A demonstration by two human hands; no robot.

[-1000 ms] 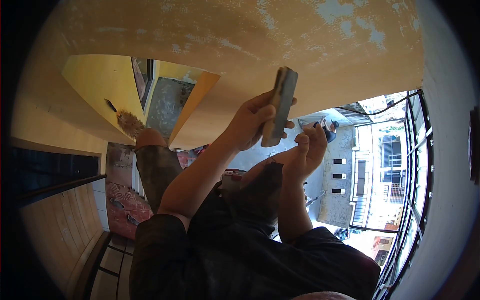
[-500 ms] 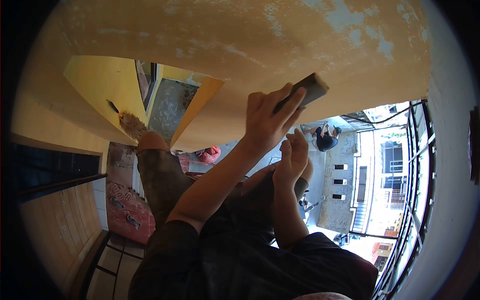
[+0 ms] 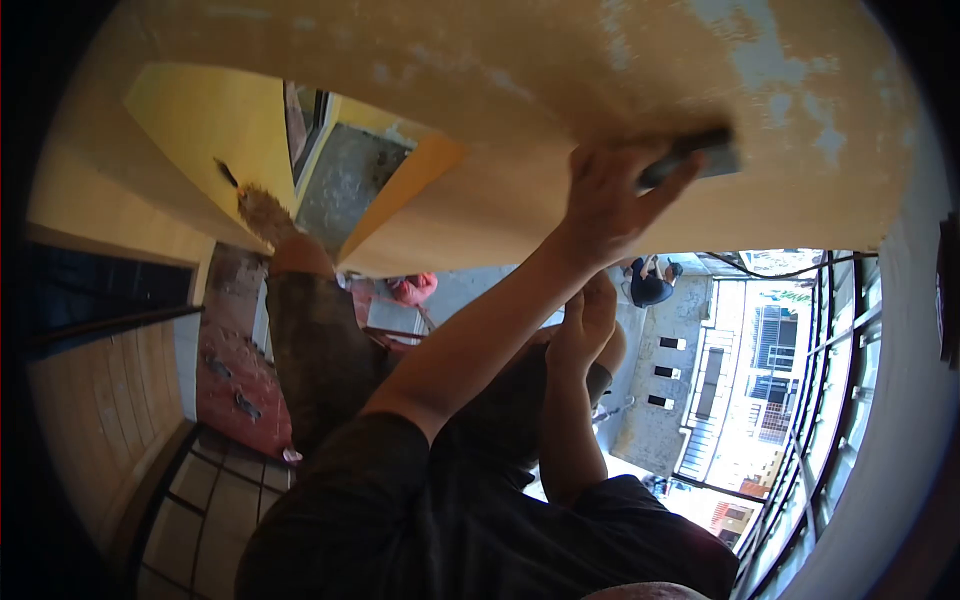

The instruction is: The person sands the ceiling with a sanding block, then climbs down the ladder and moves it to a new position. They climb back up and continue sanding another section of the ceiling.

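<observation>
My left hand [image 3: 610, 205] is wrapped round a dark sanding block [image 3: 690, 160], its thumb on the near side. The block is blurred and lies against the tan wall [image 3: 520, 190], which has pale, patchy spots around it. Below my left wrist, my right hand [image 3: 588, 325] is raised with loosely curled fingers and a small gap by the thumb. Nothing shows in it, and my left forearm partly hides its fingertips.
A bristly brush [image 3: 263, 212] with a dark handle is beside my knee at left. A person [image 3: 652, 285] in dark clothes is down below, near a red bundle [image 3: 413, 288]. Sandals [image 3: 246, 404] lie on red flooring; metal railings [image 3: 825, 390] run along the right.
My left hand and the block have moved up and to the right along the wall. My right hand is now partly behind my left wrist. The camera view has shifted slightly.
</observation>
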